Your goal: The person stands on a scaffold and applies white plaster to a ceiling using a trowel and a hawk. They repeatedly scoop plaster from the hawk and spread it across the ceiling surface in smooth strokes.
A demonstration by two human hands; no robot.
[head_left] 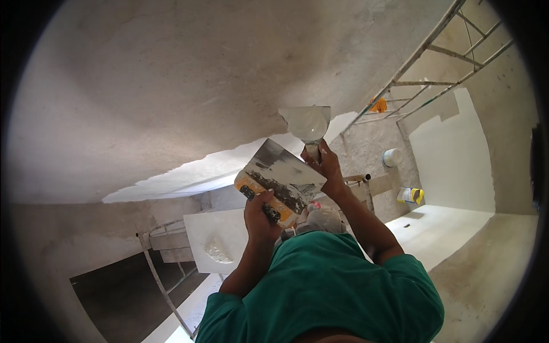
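My left hand (261,215) is closed round the orange and black grip of a wide plastering trowel (284,174). White paste streaks the trowel's metal blade, which is tilted across the middle of the view. In my right hand (328,166) is a putty knife (309,123), held by its handle with the broad blade pointing away from me. A smear of white paste covers that blade. The two tools are close together, the knife just beyond the trowel's far right corner. Ahead of both is a grey wall (189,108) with a white coated strip (177,174) along its lower part.
A white board (214,240) with a heap of paste lies left of me. Metal scaffold frames stand at the left (157,277) and upper right (426,83). On the floor to the right are a white bucket (392,158) and a yellow-and-white container (410,195). A dark opening (126,300) shows lower left.
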